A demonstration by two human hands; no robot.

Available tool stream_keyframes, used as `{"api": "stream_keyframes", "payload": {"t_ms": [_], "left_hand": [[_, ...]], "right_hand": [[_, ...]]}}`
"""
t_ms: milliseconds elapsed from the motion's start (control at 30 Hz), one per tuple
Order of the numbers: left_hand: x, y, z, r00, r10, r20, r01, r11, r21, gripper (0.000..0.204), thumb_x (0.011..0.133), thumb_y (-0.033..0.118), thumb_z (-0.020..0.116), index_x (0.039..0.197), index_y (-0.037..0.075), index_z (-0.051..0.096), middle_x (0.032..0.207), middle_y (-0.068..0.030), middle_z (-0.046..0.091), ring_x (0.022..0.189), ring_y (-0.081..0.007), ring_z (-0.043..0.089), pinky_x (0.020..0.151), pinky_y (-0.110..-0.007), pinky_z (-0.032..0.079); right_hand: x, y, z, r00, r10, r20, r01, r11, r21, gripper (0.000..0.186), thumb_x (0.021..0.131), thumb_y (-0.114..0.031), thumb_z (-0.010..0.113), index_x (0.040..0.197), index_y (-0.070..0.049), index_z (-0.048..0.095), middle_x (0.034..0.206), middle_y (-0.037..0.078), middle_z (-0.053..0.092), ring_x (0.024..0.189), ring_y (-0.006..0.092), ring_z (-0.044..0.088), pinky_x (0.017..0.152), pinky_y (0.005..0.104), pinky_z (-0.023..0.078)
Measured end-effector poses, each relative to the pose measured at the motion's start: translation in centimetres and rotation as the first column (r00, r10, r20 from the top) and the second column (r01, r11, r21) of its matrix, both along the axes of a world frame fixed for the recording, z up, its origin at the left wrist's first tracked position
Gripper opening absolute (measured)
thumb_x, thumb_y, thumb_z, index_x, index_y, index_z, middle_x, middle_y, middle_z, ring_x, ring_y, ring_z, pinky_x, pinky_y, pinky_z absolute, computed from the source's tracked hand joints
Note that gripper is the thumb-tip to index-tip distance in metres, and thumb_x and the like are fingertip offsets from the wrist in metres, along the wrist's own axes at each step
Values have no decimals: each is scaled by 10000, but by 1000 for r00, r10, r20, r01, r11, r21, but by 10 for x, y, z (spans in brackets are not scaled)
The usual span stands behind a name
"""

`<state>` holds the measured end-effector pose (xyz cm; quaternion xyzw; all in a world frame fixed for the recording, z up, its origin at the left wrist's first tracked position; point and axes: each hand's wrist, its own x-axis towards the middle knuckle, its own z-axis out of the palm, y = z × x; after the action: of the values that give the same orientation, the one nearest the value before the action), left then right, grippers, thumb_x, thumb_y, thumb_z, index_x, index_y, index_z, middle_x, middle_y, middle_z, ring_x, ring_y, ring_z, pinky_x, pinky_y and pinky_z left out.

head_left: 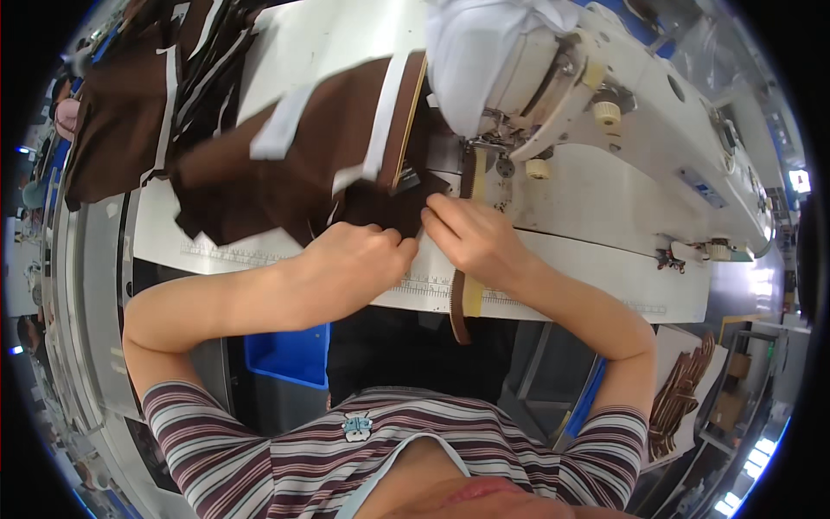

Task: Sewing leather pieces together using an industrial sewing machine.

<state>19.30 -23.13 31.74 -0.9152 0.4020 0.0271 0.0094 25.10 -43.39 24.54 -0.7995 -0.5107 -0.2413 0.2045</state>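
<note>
striped shirt fabric (pixel 259 458) fills the lower edge, and both bare forearms are raised from it toward the white sewing table (pixel 605 268). the left hand (pixel 359 259) is curled closed, its fingertips pinched on the near edge of the dark brown fabric piece (pixel 294 164) that is spread over the table to the left of the needle. the right hand (pixel 471 238) is laid just beside it, fingers bent and pressed down on the same brown edge where the brown and tan strap (pixel 464 298) is crossed; whether the strap itself is gripped cannot be told. the strap is run from under the presser foot of the white sewing machine (pixel 605 112) and hung over the table's front edge. the cloth is judged light, soft and floppy, likely to slide on the smooth top, so it is best held flat near the seam edge.
</note>
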Motion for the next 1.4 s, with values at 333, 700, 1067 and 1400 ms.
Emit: {"api": "stream_keyframes", "payload": {"t_ms": [333,700,1067,1400], "left_hand": [[102,-13,-16,874,94,-477,-275,905,-325,256,838,115,622,1055,-18,603,1017,-194,627,931,-360,602,819,-389,481],[94,-28,-61,973,199,-119,-230,776,-587,152,769,15,644,910,51,684,851,-103,658,748,-284,637,619,-354,525],[90,-27,-62,989,125,79,-72,873,-482,363,639,-49,619,974,60,703,838,-79,615,743,-255,611,586,-343,516],[84,-29,-65,978,153,143,-30,779,-626,364,692,-48,656,1030,82,684,851,-74,589,715,-258,599,601,-355,496]], "right_hand": [[22,-26,-11,975,57,214,-63,998,17,166,701,-34,662,861,-28,617,1132,126,609,873,237,660,657,284,554],[16,-32,-24,992,-103,-66,106,994,33,195,679,-39,683,865,-34,626,1048,57,651,756,153,651,594,242,527],[12,-31,-18,978,-147,-149,140,989,-57,225,651,-23,636,871,-42,594,952,36,629,851,155,606,607,241,528],[11,-28,-16,980,-133,-150,126,990,-57,203,653,-31,625,851,-40,580,945,37,615,841,161,594,623,252,530]]}}
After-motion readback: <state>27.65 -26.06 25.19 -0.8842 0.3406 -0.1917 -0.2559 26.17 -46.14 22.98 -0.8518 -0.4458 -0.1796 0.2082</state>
